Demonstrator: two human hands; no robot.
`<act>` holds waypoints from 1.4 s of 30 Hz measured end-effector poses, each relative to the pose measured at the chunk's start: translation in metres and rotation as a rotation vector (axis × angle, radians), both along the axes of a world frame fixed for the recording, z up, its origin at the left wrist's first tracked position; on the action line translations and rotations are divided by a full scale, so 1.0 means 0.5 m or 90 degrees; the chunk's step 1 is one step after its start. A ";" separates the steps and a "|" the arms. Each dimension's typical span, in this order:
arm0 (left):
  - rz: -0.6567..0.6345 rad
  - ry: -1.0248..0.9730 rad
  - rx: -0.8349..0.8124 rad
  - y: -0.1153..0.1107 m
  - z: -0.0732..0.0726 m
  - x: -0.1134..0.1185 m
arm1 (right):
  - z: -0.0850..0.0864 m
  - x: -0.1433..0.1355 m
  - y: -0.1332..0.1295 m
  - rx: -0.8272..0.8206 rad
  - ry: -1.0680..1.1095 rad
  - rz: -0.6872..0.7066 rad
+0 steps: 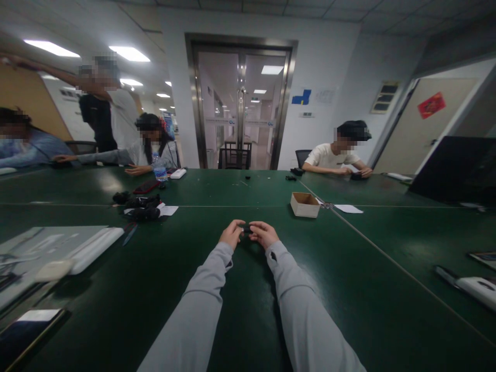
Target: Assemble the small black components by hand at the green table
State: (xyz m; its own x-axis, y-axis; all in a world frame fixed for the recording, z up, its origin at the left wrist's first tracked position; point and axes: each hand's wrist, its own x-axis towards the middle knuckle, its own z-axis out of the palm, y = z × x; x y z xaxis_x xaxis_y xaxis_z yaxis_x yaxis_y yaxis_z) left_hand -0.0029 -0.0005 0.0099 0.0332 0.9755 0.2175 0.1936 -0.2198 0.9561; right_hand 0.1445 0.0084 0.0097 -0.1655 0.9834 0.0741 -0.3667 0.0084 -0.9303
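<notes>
Between my two hands is a small black object point(246, 229), too small to name. My left hand point(232, 233) pinches its left end, where a bit of shiny metal shows near the fingertips. The fingers of my right hand point(264, 234) are closed on its right end. Both hands are just above the green table point(248, 279), the forearms in light grey sleeves reaching forward. Some of the object is covered by my fingers.
An open cardboard box point(305, 207) stands right of my hands, near a white paper point(348, 208). Left are black bundled items point(142, 207), a water bottle point(159, 169) and a grey-white case point(93, 248). Several people sit or stand across the table; a black monitor point(457, 168) is far right.
</notes>
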 end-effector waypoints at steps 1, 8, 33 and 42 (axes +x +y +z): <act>-0.001 0.003 0.000 0.000 0.000 -0.001 | -0.001 0.000 0.001 0.000 -0.002 -0.002; -0.001 -0.005 0.012 0.000 0.000 -0.003 | -0.002 -0.003 0.001 0.005 0.003 -0.002; -0.002 -0.022 0.035 -0.002 0.006 -0.007 | 0.016 -0.007 -0.012 -0.008 -0.005 -0.002; 0.025 -0.017 0.040 -0.002 0.003 -0.005 | 0.011 -0.002 -0.008 0.003 -0.017 0.042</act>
State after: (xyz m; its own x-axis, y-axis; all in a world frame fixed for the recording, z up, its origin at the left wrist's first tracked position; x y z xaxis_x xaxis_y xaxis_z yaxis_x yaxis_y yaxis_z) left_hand -0.0053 -0.0016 0.0113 -0.0110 0.9601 0.2794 0.1778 -0.2731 0.9454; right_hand 0.1436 0.0045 0.0152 -0.2312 0.9701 0.0733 -0.3412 -0.0103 -0.9399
